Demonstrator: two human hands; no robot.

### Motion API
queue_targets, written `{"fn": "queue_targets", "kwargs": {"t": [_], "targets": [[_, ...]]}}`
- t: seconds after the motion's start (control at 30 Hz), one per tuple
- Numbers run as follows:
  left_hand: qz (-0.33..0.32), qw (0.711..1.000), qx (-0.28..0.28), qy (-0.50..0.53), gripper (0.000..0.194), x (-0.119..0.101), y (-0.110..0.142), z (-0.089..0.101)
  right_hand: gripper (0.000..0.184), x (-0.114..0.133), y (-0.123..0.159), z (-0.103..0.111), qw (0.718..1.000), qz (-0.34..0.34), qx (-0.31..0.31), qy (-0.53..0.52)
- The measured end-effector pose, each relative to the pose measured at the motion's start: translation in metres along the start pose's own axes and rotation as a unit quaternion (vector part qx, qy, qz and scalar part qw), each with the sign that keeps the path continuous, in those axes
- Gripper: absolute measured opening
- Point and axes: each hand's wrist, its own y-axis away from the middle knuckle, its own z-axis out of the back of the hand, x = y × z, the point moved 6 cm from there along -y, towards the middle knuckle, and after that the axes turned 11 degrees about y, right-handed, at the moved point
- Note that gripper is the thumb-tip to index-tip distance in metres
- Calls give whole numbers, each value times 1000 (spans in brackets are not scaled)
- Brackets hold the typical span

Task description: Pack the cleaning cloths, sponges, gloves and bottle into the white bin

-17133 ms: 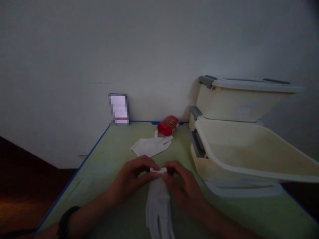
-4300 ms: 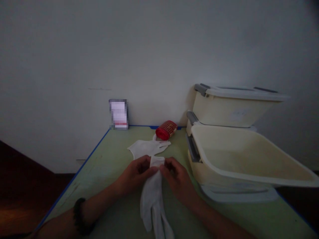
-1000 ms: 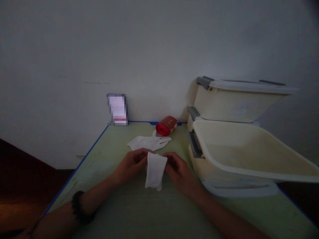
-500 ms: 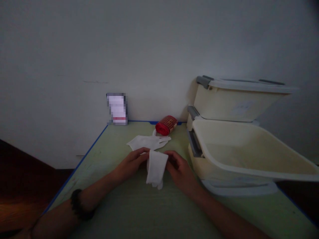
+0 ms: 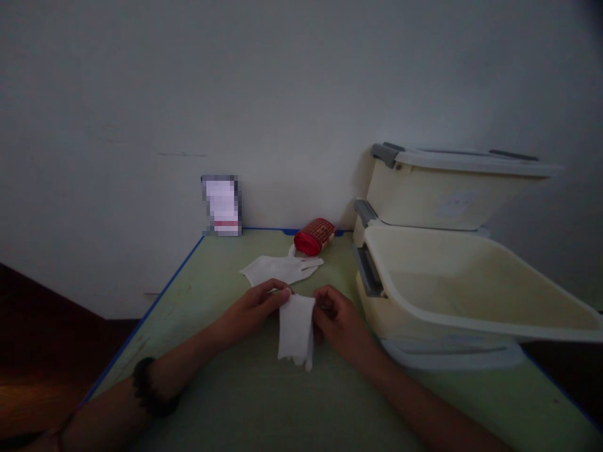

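Note:
A white cloth glove [image 5: 296, 328] hangs between my two hands with its finger ends pointing down. My left hand [image 5: 261, 301] pinches its upper left corner between thumb and fingers. At the upper right edge, my right hand [image 5: 336, 314] grips it too, though those fingertips are partly hidden. Just beyond my hands, a second white glove [image 5: 273, 270] lies flat on the table, its fingers to the right. Touching or very near that glove's far side is a red patterned roll or pouch [image 5: 315, 237].
On the right, a cream plastic bin [image 5: 377, 314] with grey handles faces up; another lidded cream bin [image 5: 424, 198] is behind it. A phone with a blurred screen [image 5: 221, 206] leans against the wall at the back left of the green table [image 5: 188, 289].
The held glove has come slightly lower and its hanging part looks straighter. My left thumb now shows over its top edge. The other glove, pouch and bins have stayed put.

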Motion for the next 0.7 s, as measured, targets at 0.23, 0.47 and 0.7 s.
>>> {"fn": "queue_targets", "kwargs": {"t": [0.23, 0.47, 0.7], "targets": [[-15, 1000, -14, -8, 27, 3, -1, 2, 17, -2, -1, -4, 999, 13, 49, -13], [4, 1000, -20, 12, 30, 8, -2, 3, 21, 6, 0, -3, 996, 31, 86, -10], [2, 1000, -16, 23, 31, 9, -2, 2, 20, 1, -2, -6, 993, 18, 117, -1]]}}
